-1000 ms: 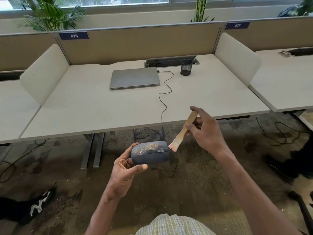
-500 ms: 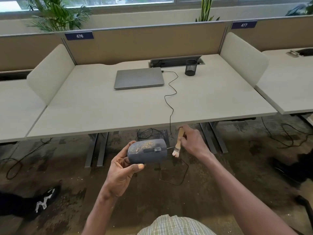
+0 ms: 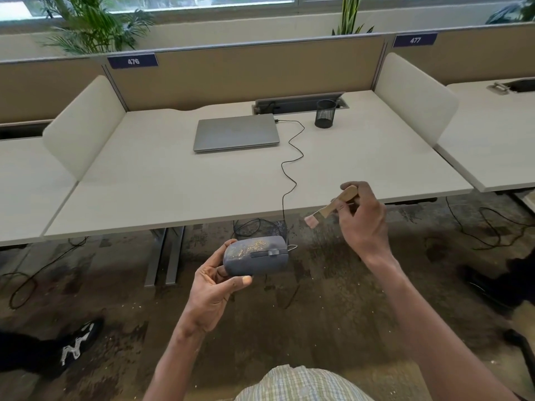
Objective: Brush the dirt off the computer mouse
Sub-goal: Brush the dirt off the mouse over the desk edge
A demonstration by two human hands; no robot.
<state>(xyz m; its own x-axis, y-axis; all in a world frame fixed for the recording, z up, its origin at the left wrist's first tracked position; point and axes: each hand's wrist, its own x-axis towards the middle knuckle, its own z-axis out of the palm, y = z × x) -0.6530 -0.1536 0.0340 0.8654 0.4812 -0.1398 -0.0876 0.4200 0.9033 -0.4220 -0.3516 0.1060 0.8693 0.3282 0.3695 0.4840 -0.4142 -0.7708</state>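
- The left hand (image 3: 212, 287) grips the grey computer mouse (image 3: 256, 256), held in the air in front of the tabletop (image 3: 173, 180); yellowish dirt (image 3: 250, 248) speckles its top.
- The right hand (image 3: 362, 218) pinches a wooden brush (image 3: 333, 205), bristles apart from the mouse.

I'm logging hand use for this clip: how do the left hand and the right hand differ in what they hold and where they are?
The left hand grips the grey mouse, with dirt on its top; the right hand pinches the wooden brush. The left hand sits lower and nearer the body; the right hand is raised, with the bristles clear of the mouse. Both hands are bare and in front of the desk.
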